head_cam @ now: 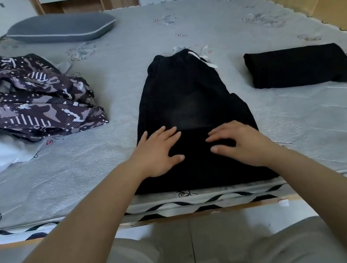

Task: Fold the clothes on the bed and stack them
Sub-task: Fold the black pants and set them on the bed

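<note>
Near bed edge (179,199), both hands (160,152) (241,143) flatten black trousers (185,97).

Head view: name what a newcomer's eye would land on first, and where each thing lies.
First the black trousers laid lengthwise mid-bed, with the left hand and right hand pressing flat on their near end. Then the patterned camouflage garment crumpled at the left, and the folded black garment lying apart at the right.

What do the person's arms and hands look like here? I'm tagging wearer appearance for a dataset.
Both arms are bare to the frame's edge, with no sleeves showing. The left hand and right hand wear no gloves, rings, watch or bracelets that can be seen. Nails are short and unpainted.
</note>
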